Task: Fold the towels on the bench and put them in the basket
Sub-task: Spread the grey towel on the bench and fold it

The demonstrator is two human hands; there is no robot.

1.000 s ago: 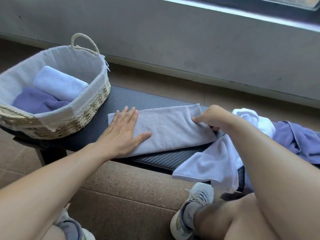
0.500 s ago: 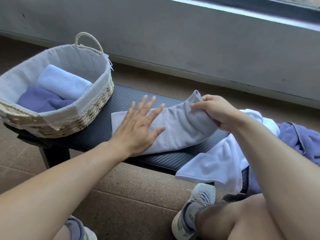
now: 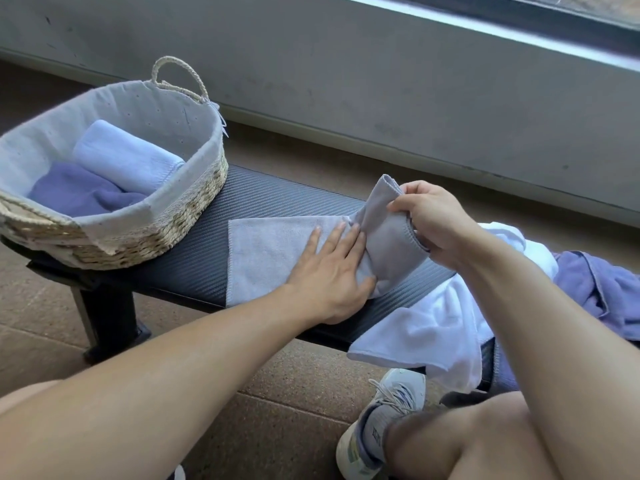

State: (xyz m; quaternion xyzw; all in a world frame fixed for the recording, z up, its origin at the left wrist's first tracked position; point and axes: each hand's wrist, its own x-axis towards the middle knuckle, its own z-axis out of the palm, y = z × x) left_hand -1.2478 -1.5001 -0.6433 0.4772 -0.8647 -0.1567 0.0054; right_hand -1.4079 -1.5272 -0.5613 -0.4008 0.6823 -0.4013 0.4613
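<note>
Now, nearest to me, at about five o'clock, I see my knee and my shoe (image 3: 379, 422) on the floor, and my two forearms reach away from me to the bench (image 3: 277, 202). My left hand (image 3: 329, 271) lies flat with straight fingers on the grey towel (image 3: 270, 251), and it presses the middle of the cloth onto the bench top. My right hand (image 3: 429, 223), just at three o'clock of the left one, pinches the right end of this same towel and holds it lifted and bent over toward the left. So I judge that I am in the middle of folding this towel in half. The next move, I think, is to carry the lifted end over my left hand to the far left edge, at nine o'clock, to match the corners, and to take the left hand out before I smooth it. At four o'clock of the bench a white towel (image 3: 426, 327) hangs over the edge, and a purple towel (image 3: 602, 292) lies beside it; both are not yet folded. Farther, at ten o'clock, the basket (image 3: 166, 230) stands on the bench end and holds already a light blue towel (image 3: 124, 157) and a purple folded towel (image 3: 76, 192).
</note>
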